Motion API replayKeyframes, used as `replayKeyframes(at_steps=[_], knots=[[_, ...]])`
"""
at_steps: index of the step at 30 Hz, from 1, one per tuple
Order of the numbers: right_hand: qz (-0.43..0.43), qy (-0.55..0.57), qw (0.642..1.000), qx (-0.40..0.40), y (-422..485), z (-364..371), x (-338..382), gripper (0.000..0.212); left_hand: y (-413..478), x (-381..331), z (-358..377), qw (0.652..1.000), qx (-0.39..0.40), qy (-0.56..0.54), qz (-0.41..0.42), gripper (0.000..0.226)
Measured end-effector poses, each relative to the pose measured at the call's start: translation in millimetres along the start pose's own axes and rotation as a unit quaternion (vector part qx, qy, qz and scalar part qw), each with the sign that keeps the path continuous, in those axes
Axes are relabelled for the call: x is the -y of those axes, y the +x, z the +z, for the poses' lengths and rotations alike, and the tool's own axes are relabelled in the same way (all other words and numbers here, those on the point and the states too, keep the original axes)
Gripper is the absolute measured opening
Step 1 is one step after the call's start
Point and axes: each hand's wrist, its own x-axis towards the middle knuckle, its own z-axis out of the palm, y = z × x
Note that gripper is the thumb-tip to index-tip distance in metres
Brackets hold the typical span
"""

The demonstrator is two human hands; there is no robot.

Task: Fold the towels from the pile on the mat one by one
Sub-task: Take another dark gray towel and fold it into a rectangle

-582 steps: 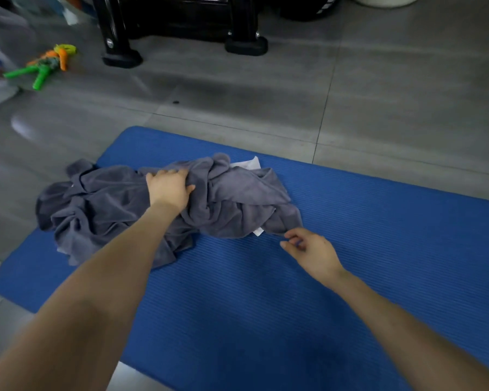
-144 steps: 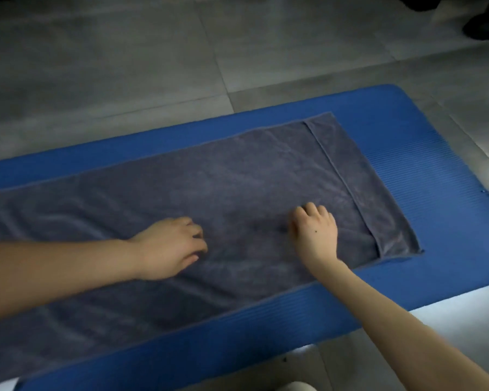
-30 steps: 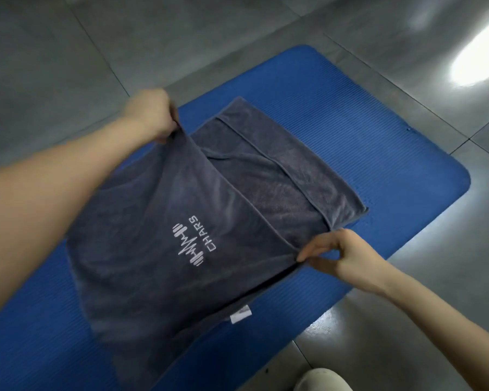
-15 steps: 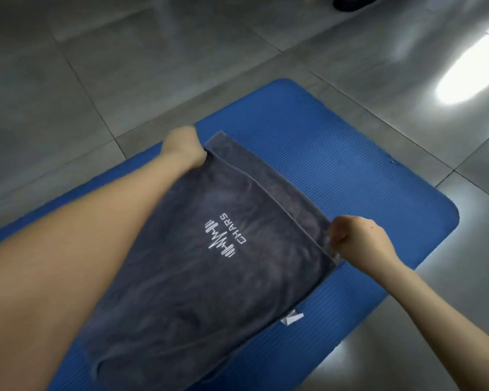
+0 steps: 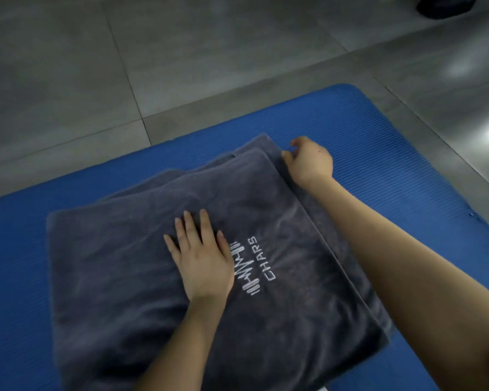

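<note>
Blue ribbed foam mat (image 5: 378, 153) carries the folded dark grey towel (image 5: 124, 277), white CHARS logo (image 5: 251, 266) facing up. Left hand (image 5: 202, 261) lies flat on its middle, fingers straight. Right hand (image 5: 308, 162) curls round the far right edge, where the layers sit offset. Bare mat borders both sides, with grey floor tiles (image 5: 181, 52) beyond.

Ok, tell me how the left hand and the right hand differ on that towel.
The left hand lies flat, fingers straight; the right hand has curled fingers. The left hand presses the middle of the towel beside the white logo; the right hand is near its far right corner. Whether the right hand pinches that edge is unclear. Both touch the same folded grey towel on the blue mat.
</note>
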Motion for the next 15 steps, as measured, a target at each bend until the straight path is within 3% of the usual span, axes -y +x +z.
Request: replayKeyframes(at_steps=[5, 8, 12, 15], knots=[[0.008, -0.084, 0.996, 0.038, 50, 25, 30, 0.05, 1, 2, 2, 0.999, 0.027, 0.034, 0.0, 0.056], [-0.002, -0.056, 0.995, 0.077, 65, 29, 34, 0.036, 2, 3, 3, 0.999, 0.027, 0.041, -0.004, 0.056], [0.047, -0.013, 0.999, -0.004, 86, 17, 20, 0.023, 3, 3, 3, 0.999, 0.027, 0.043, -0.001, 0.054], [0.056, -0.026, 0.998, -0.001, 90, 21, 8, 0.022, 4, 3, 4, 0.999, 0.027, 0.046, -0.005, 0.054]])
